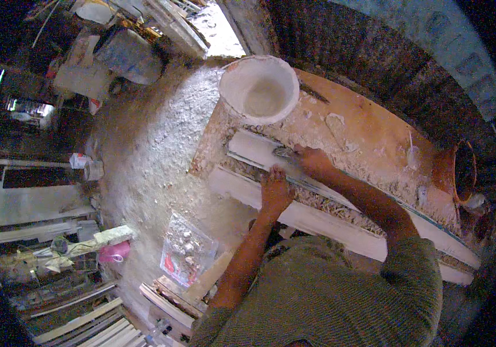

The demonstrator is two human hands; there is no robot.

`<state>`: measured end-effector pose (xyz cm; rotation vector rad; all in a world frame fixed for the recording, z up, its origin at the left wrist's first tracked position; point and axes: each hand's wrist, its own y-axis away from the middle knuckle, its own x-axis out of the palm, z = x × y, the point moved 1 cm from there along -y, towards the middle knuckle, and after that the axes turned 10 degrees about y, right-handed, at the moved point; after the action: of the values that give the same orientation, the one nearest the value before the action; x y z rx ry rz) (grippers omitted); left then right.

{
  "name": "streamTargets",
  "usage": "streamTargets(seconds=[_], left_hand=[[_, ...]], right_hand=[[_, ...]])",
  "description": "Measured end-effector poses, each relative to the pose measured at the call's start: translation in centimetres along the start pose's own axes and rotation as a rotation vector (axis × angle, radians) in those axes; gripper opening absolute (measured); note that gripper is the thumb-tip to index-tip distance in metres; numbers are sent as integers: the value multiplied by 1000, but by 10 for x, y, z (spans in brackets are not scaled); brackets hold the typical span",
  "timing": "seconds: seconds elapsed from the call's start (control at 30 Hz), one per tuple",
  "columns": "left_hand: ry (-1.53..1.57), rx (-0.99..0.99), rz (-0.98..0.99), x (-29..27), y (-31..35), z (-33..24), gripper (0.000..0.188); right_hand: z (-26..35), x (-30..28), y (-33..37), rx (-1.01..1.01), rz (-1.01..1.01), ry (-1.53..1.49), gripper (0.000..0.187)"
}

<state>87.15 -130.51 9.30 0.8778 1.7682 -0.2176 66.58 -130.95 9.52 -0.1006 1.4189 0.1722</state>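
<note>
A long white plaster-like strip (252, 146) with a dark edge lies along the orange-brown board. My right hand (315, 163) is closed over its upper face, around a small greyish tool (284, 151) whose kind I cannot make out. Close by on the near side, my left hand (277, 189) has its fingers bunched at the strip's near edge; whether anything is in them is hidden. A second white strip (340, 226) runs parallel, nearer my body, with crumbly debris in the gap between the two.
A white-crusted bucket (259, 89) stands at the far end of the board (369, 118). An orange bucket (455, 172) lies tipped at right. On the dusty floor (135, 156) sit a debris-covered plastic sheet (187, 248) and a pink container (113, 252). Stacked strips (94, 324) are lower left.
</note>
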Motion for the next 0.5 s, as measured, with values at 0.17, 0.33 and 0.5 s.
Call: streamTargets(seconds=[0.17,0.33,0.5], left_hand=[[75,51,40,-13,-1,6,78],[72,116,102,-31,-6,22,75],[179,133,80,-27,-8,38,70]], right_hand=[[16,-8,-33,9,59,88,20],[28,-41,-44,15,85,76,15],[48,-31,-88,46,175,102,21]])
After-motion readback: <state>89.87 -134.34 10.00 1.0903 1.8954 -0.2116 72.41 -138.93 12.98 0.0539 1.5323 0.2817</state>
